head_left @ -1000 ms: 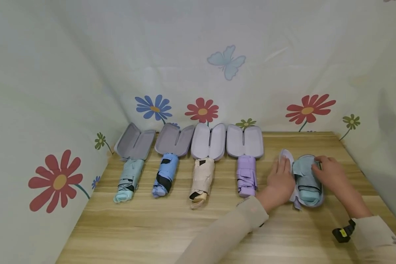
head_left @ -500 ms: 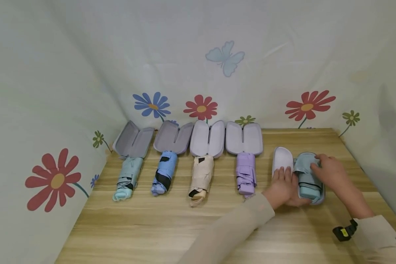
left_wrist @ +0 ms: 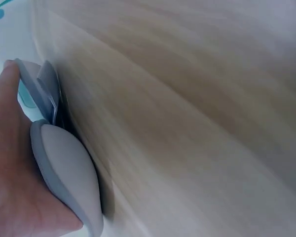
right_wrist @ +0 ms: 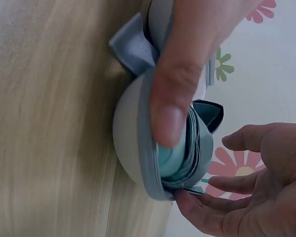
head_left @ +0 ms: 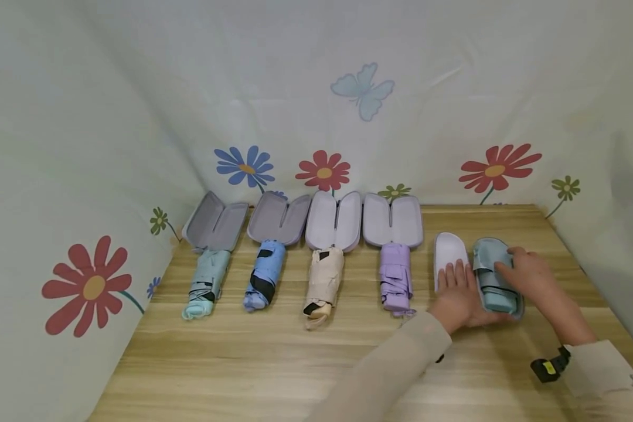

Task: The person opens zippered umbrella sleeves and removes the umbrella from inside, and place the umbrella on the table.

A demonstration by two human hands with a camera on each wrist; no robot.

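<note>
At the right of the table, in the head view, an opened hard case [head_left: 449,249] holds a rolled teal compact umbrella [head_left: 493,278] in its right half. My left hand [head_left: 458,298] lies with straight fingers on the pale inside of the left half. Its thumb [right_wrist: 170,118] presses on the rim at the case's near end, against the umbrella. My right hand [head_left: 539,278] touches the umbrella's right side near the top. In the right wrist view the right fingers [right_wrist: 237,185] are loosely bent, one of them at the case rim.
Left of the hands, teal [head_left: 207,281], blue [head_left: 266,272], beige [head_left: 324,278] and purple [head_left: 395,272] rolled umbrellas lie in a row. Behind each is an opened case, such as the rightmost case [head_left: 407,223]. A flowered cloth [head_left: 274,111] hangs behind the wooden table [head_left: 216,369].
My left hand has slid nearer on the case's left half, which now lies flatter, and its thumb has come onto the near rim. My right hand stays beside the umbrella.
</note>
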